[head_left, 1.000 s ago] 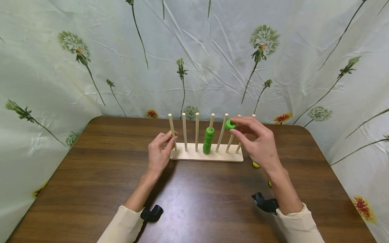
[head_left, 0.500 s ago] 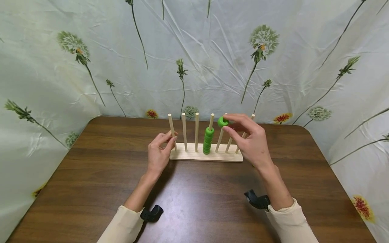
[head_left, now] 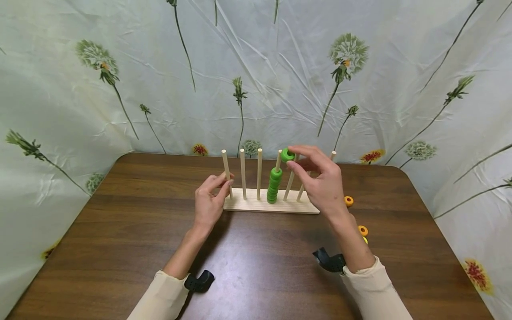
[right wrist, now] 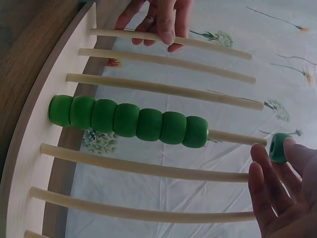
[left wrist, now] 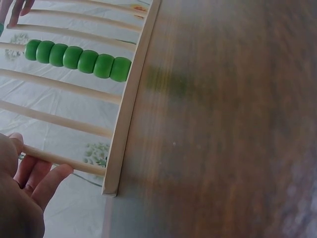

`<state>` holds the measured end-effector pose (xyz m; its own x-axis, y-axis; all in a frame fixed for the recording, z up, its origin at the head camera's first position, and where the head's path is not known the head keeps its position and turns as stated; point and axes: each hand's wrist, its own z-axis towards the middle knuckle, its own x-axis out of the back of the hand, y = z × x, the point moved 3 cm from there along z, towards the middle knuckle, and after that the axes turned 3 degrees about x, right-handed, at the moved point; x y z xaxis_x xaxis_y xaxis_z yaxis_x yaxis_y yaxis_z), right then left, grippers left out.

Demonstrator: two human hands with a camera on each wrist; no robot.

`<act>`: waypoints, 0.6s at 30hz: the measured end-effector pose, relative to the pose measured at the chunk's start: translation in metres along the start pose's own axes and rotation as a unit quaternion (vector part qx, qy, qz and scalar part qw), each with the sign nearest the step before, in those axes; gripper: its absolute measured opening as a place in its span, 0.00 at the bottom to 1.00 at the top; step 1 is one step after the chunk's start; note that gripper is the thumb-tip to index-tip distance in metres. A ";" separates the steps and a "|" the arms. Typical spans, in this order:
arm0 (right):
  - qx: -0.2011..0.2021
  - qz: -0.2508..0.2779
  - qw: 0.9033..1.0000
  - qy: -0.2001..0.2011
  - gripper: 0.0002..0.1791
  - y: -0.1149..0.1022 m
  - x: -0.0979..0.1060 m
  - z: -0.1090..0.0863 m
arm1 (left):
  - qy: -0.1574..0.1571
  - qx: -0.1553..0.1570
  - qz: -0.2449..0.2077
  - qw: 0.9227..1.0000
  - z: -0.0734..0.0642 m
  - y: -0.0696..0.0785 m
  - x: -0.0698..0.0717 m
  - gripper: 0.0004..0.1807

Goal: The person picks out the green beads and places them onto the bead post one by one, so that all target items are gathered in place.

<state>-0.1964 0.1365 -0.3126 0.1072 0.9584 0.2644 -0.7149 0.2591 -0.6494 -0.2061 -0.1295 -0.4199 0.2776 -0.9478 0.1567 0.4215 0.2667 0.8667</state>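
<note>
A pale wooden base with several upright pegs stands on the table. Its middle peg carries a stack of several green beads, the peg's top left bare. My right hand pinches one loose green bead between thumb and fingers, beside the tip of that middle peg. In the right wrist view the held bead is right at the peg's end, its hole showing. My left hand grips the leftmost peg with thumb and fingers.
To the right of the base, orange beads and a yellow bead lie on the brown table, partly behind the right forearm. A flower-printed curtain hangs behind the table.
My right hand has moved left and slightly up with the green bead, from the right-hand pegs to the middle peg's tip. The left hand stays on its peg.
</note>
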 end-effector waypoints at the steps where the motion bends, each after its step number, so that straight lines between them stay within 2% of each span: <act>1: -0.002 0.000 1.000 0.000 0.20 0.000 -0.001 0.001 | 0.001 -0.002 0.001 1.000 0.000 0.000 0.000 0.09; 11: -0.018 -0.005 1.000 0.000 0.19 0.001 -0.008 0.006 | -0.002 -0.004 0.001 1.000 0.001 -0.001 -0.001 0.09; 18: -0.014 -0.015 1.000 0.000 0.18 0.001 -0.011 0.008 | 0.000 -0.003 0.008 1.000 0.000 -0.002 0.000 0.09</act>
<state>-0.2037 0.1256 -0.3103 0.1278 0.9503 0.2838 -0.6915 0.2905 -0.6613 -0.2073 -0.1300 -0.4216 0.2849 -0.9432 0.1711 0.4221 0.2836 0.8610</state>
